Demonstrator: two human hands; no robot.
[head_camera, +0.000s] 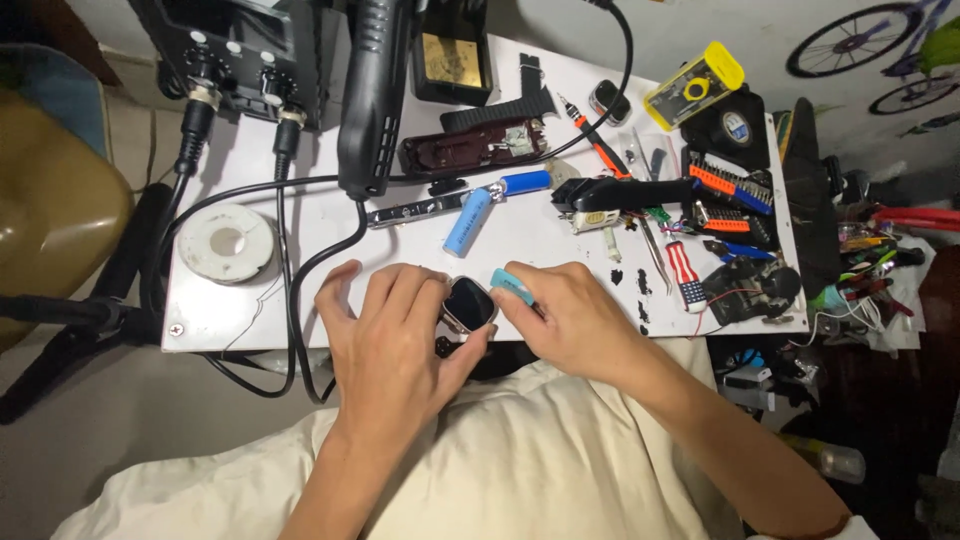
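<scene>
The left hand (395, 335) is gripping a smartwatch body (468, 304) at the near edge of the white worktop (330, 215), its fingers curled over the watch's left side and the thumb pressing up from below, so the grip is closing snugly around the case. The right hand (565, 318) is pinching a small light-blue pry tool (511, 286) between thumb and fingertips, and the tool's edge is touching the watch's upper right corner. Just beyond the watch, a blue cylindrical battery cell (468, 222) is lying tilted on the worktop. Farther left of the watch, a white solder spool (227, 243) is sitting flat. To the right of the watch, a red-and-white-handled screwdriver (684, 272) is lying near tweezers (655, 250).
</scene>
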